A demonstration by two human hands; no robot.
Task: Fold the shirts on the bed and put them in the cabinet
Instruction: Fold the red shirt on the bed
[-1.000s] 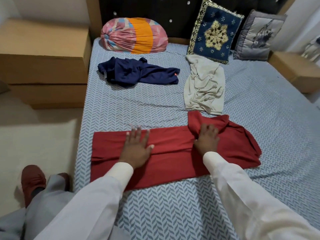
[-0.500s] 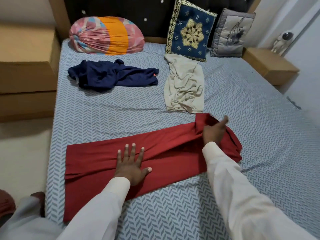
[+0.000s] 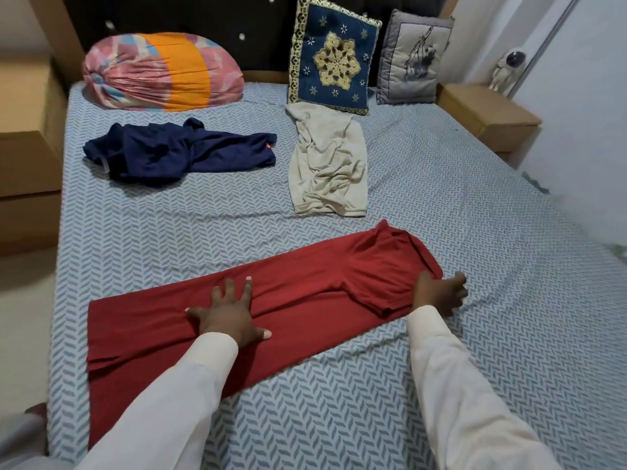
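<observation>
both arms are covered in long, loose sleeves of plain cream-white cloth. the left sleeve (image 3: 163, 395) ends in a soft, straight cuff at the wrist, and the left hand (image 3: 230, 317) beyond it is bare. the right sleeve (image 3: 458, 385) is the same cloth, lightly creased along its length, with the right hand (image 3: 437, 293) bare past its cuff. at the near left corner a fold of grey cloth (image 3: 20, 439) shows, seemingly a lower garment, too cropped to tell more.

Dark studded headboard (image 3: 203, 15). Leaning on it: pink-orange bolster (image 3: 163, 71) at left end, blue gold-embroidered cushion (image 3: 334, 67) mid, grey cushion (image 3: 412, 61) at right end. Beyond right end: wooden nightstand (image 3: 488, 111) bearing astronaut figurine (image 3: 507, 67).
</observation>
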